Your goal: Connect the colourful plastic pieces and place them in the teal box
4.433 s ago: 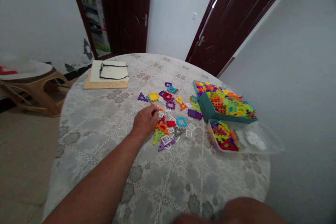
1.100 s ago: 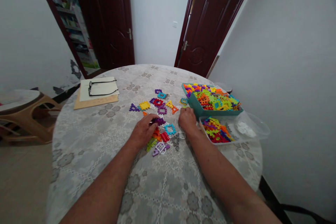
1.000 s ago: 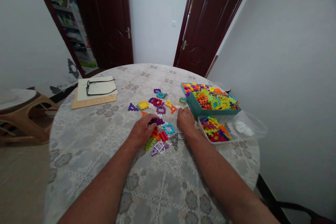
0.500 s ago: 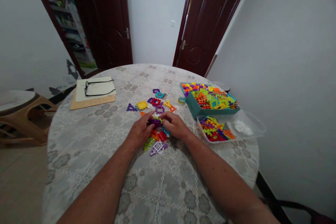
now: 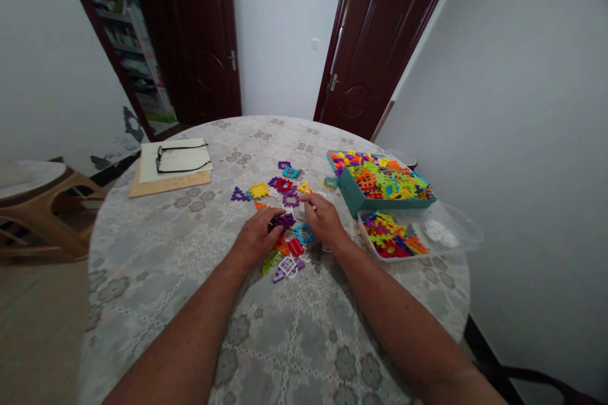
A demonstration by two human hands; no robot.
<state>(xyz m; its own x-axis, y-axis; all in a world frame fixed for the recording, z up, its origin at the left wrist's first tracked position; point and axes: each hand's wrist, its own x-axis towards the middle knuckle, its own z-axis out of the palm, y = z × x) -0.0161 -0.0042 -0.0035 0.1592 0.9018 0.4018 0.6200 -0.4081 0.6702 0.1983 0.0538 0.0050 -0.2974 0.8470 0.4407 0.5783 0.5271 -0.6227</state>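
My left hand (image 5: 256, 234) grips a dark purple piece (image 5: 284, 221) between thumb and fingers, low over the middle of the round table. To its right, my right hand (image 5: 323, 220) has its fingers curled together; whatever they hold, if anything, is too small to make out. Just beside the right fingers lies a purple square piece (image 5: 291, 199). A blue ring-shaped piece (image 5: 304, 233) and a red piece (image 5: 295, 247) lie between and below the hands. Beyond them are a yellow square (image 5: 259, 190) and a red ring (image 5: 284, 185).
At the right, a teal box (image 5: 351, 193) and a clear plastic tub (image 5: 394, 258) hold many colourful pieces, with a clear lid (image 5: 468, 228) beside them. Glasses (image 5: 183, 171) rest on papers (image 5: 147, 168) at the left edge of the patterned table (image 5: 266, 342).
My right hand has moved slightly right, away from the purple piece, and the yellow-green bit on it no longer shows. The blue ring is now more exposed. The left hand keeps its grip.
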